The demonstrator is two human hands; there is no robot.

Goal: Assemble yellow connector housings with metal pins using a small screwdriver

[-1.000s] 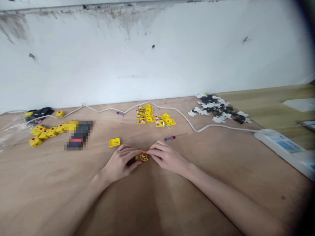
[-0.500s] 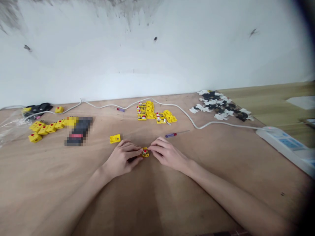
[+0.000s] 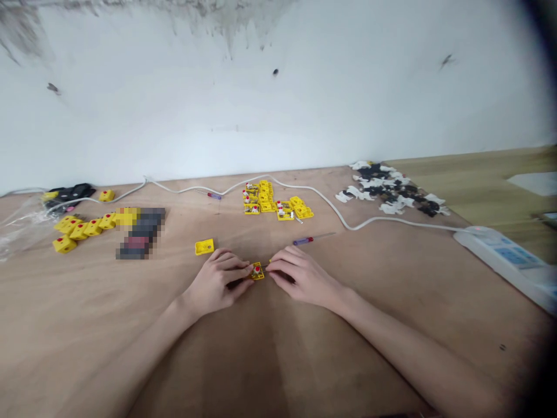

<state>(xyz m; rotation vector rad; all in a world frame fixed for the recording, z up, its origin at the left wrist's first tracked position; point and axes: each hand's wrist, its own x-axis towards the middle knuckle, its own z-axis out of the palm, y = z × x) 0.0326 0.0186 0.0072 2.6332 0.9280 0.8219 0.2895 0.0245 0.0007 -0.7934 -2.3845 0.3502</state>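
A small yellow part with a red button (image 3: pixel 256 271) lies on the wooden table (image 3: pixel 270 348) between my two hands. My left hand (image 3: pixel 217 281) has its fingers curled and pinches the part's left side. My right hand (image 3: pixel 296 276) rests just to the right, fingers drawn together, its tips at the part's right edge; a thin dark bit shows under them that I cannot make out. A loose yellow cover (image 3: pixel 204 247) lies a little to the upper left of my left hand.
A purple-handled screwdriver (image 3: pixel 311 238) lies beyond my right hand. A heap of yellow parts (image 3: pixel 272 206) sits further back, yellow blocks (image 3: pixel 82 228) at the left, black and white pieces (image 3: pixel 391 188) at the back right. A white power strip (image 3: pixel 505 258) with its cable (image 3: pixel 348 223) lies right.
My right hand has slid slightly right, off the top of the yellow part. The left hand keeps its grip. The camera tilted a little.
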